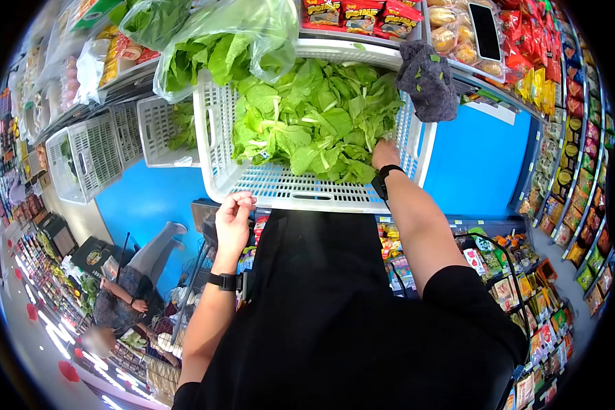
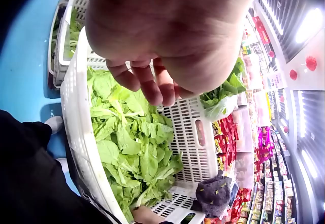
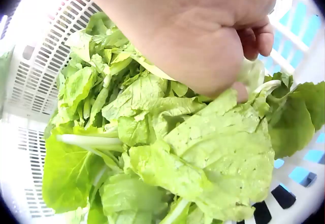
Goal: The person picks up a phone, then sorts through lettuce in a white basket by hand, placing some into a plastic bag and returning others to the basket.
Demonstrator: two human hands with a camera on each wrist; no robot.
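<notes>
head view, centre frame: white slatted plastic crate (image 1: 280, 191) on a blue shelf, its far two thirds piled with loose leafy greens (image 1: 314, 119).

right arm: extended up the right side of the frame, elbow nearly straight, black wrist strap. right hand (image 1: 385, 154) is sunk into the near right edge of the pile, knuckles up. right wrist view: fingers curled down and packed together, and the thumb tip meets a leaf beside a pale stem. it looks like a pinch on the greens, but the leaves hide the fingertips, so this is not certain.

left arm: bent, forearm running up the lower left of the frame, black band at the wrist. left hand (image 1: 234, 219) hovers at the crate's near left rim, apart from the greens. left wrist view: fingers (image 2: 147, 84) loosely curled, close together, with nothing between them.

grey cloth (image 1: 427, 80) is draped on the crate's far right corner. a clear bag of greens (image 1: 219, 41) sits at upper left, overlapping the far left corner.
</notes>
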